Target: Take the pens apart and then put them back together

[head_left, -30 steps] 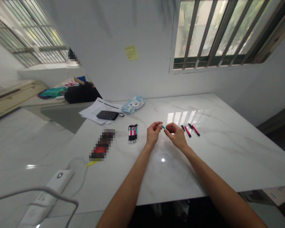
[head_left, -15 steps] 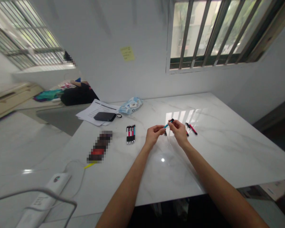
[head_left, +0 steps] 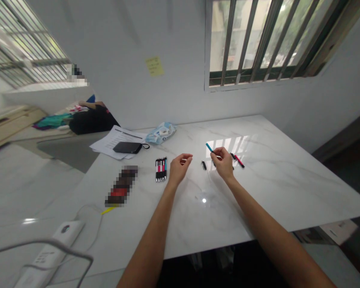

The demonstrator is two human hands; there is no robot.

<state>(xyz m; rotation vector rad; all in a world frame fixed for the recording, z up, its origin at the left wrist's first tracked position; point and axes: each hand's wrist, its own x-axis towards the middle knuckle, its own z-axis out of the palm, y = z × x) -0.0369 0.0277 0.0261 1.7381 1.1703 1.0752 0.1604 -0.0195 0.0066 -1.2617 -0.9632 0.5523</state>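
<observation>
My right hand (head_left: 223, 163) pinches a blue pen barrel (head_left: 209, 147), which sticks out up and to the left from the fingertips. My left hand (head_left: 177, 168) is held above the table to the left, fingers curved and apart, with nothing in it. Between the hands a short black pen part (head_left: 204, 165) lies on the table, and a thin white pen refill (head_left: 209, 175) lies by it. Beyond my right hand are a red pen barrel (head_left: 239, 161) and black pen parts, some hidden by that hand. A row of several assembled pens (head_left: 161, 169) lies left of my left hand.
On the white marble-patterned table (head_left: 273, 192) a black pouch (head_left: 127, 147) rests on papers (head_left: 105, 145), near a blue wipes packet (head_left: 161, 133). A blurred-out object (head_left: 121, 186) lies left. A power strip (head_left: 51, 252) with a cable is at lower left.
My left hand has let go of the blue barrel and moved left. My right hand now holds the barrel alone. The black part and refill have come into view between the hands.
</observation>
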